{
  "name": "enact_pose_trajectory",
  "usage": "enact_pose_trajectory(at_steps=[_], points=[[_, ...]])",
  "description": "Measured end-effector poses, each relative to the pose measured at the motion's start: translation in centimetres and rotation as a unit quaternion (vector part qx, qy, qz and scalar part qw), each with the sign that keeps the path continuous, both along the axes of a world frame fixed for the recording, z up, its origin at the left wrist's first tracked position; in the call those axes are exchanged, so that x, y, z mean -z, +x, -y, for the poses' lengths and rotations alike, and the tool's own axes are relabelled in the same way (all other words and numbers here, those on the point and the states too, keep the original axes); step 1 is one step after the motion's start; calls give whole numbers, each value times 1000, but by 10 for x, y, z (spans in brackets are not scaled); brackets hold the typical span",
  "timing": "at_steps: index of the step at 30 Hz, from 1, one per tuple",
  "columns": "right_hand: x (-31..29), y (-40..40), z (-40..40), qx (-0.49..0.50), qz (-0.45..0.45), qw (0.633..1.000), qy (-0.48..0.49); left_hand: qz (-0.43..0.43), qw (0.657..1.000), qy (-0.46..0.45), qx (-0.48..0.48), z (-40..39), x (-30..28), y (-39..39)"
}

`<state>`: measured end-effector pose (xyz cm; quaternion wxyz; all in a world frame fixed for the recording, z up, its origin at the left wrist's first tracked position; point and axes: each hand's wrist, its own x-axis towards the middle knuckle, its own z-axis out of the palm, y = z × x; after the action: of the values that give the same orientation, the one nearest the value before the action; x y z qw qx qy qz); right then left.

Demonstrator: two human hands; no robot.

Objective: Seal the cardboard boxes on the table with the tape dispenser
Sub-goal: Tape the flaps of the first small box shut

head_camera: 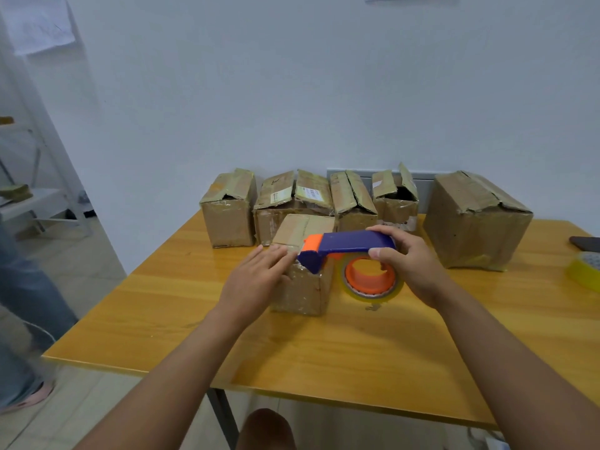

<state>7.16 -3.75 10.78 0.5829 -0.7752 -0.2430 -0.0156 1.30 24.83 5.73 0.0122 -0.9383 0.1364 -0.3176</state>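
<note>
At frame centre: small brown cardboard box [303, 284] on yellow wooden tabletop [292, 352]. Left hand [259, 280] flat, fingers straight on box. Right hand [409, 264], grip curled round blue-and-orange plastic tape dispenser [347, 248].

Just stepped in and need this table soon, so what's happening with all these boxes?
A person is taping boxes shut. The right hand grips a blue and orange tape dispenser at the top of a small brown cardboard box near the middle of the yellow wooden table. The left hand lies flat against that box. Five more cardboard boxes wait along the wall, several with flaps open.
</note>
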Motion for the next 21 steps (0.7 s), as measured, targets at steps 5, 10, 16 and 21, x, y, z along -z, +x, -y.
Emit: enact_pose_trajectory(at_steps=[5, 10, 16, 21], points=[[7, -1, -3, 14, -3, 1000, 24, -32, 999, -3, 21, 8, -2, -4], [8, -3, -2, 11, -4, 1000, 17, -19, 999, -45, 6, 18, -12, -4], [3, -9, 33, 29, -1, 1000, -5, 12, 1000, -5, -14, 21, -10, -4], [8, -16, 50, 20, -10, 1000, -18, -48, 997, 34, -48, 30, -12, -8]])
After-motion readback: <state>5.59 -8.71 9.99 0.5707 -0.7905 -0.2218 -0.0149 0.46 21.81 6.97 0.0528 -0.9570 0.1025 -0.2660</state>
